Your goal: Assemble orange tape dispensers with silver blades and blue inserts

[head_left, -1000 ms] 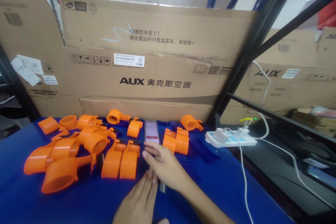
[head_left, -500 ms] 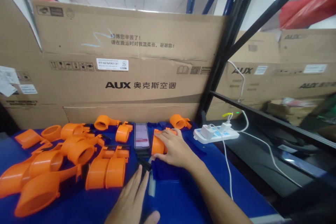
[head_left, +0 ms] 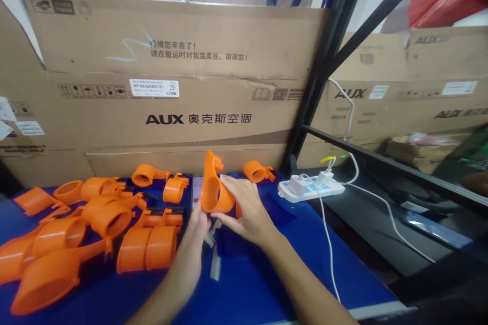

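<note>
An orange plastic ring with a short handle-like arm [head_left: 225, 198] is raised off the table, its arm pointing up. My right hand [head_left: 249, 210] grips its right side between thumb and fingers. My left hand [head_left: 196, 231] is closed at the ring's lower left, fingertips against or very near its edge; what they pinch is hidden. Below the hands lies a grey translucent strip [head_left: 215, 266], with another small grey piece [head_left: 209, 238] beside the left hand. A phone [head_left: 196, 188] is mostly covered behind the ring. Part of another orange piece [head_left: 239, 209] shows behind my right hand.
Several similar orange rings [head_left: 162, 248], some with black ends, cover the table's left side. One more orange ring [head_left: 257, 171] lies at the back right. A white power strip [head_left: 310, 186] with cables sits at the right edge. A cardboard panel [head_left: 206, 137] stands behind.
My right hand has lifted the orange ring and moved it left and turned it upright. My left hand has come up to meet it. The black piece near my left fingers is out of sight.
</note>
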Tool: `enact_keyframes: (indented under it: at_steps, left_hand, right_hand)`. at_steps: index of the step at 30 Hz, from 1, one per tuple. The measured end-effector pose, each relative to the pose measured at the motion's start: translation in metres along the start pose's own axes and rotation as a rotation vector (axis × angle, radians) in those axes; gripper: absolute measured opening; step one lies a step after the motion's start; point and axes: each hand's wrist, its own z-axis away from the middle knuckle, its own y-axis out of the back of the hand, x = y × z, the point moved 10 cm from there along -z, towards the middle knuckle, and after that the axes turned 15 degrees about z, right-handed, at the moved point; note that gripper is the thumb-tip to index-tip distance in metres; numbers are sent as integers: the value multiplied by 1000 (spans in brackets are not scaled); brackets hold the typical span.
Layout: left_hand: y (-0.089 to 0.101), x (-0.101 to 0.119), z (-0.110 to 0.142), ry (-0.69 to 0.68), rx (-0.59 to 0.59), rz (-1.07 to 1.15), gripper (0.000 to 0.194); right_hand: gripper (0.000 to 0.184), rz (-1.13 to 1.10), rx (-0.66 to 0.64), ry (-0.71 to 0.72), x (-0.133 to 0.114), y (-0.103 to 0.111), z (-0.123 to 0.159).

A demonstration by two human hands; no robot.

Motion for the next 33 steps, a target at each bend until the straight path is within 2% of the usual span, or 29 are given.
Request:
enact_keyframes:
  at_steps: [2, 4, 7, 10, 11, 13, 14, 15, 18, 20, 22, 26, 31, 33]
  left_hand:
    - [-15, 0, -22, 84, 48, 284, 54]
    - [-25, 0, -35, 119, 57, 419, 51]
    - [-15, -3, -45, 102, 152, 458, 45]
    - [0, -2, -46, 19, 225, 492, 38]
    - [3, 0, -47, -11, 220, 512, 36]
    - [3, 3, -47, -47, 196, 551, 33]
    - [3, 4, -47, -55, 187, 568, 31]
    - [2, 6, -47, -65, 182, 582, 30]
    - [3, 13, -45, -111, 176, 589, 34]
    - [3, 16, -44, -124, 160, 582, 40]
    - [4, 15, -42, -98, 140, 579, 44]
    - [1, 7, -40, 19, 88, 617, 48]
    - [-1, 7, -39, 62, 83, 673, 44]
    - [0, 9, -38, 56, 98, 681, 42]
  right_hand:
    - [74, -36, 2, 7, -3, 0, 2]
    - [74, -65, -29, 11, -4, -1, 3]
    - [76, -102, -86, 18, -8, -2, 3]
    - [73, -135, -40, -33, -10, 9, 2]
    - [65, -157, -14, -65, -10, 14, 2]
    - [35, -240, -48, -104, -13, 14, 3]
    - [19, -293, -125, -96, -18, 8, 3]
    - [14, -335, -227, -68, -25, 0, 4]
    - [14, -323, -499, 57, -43, -23, 14]
    - [16, -239, -572, 115, -47, -33, 19]
    - [22, -172, -613, 140, -46, -40, 23]
    - [11, -83, -673, 147, -41, -48, 30]
    - [9, -20, -695, 134, -35, -45, 31]
    - [16, -44, -676, 138, -37, -42, 30]
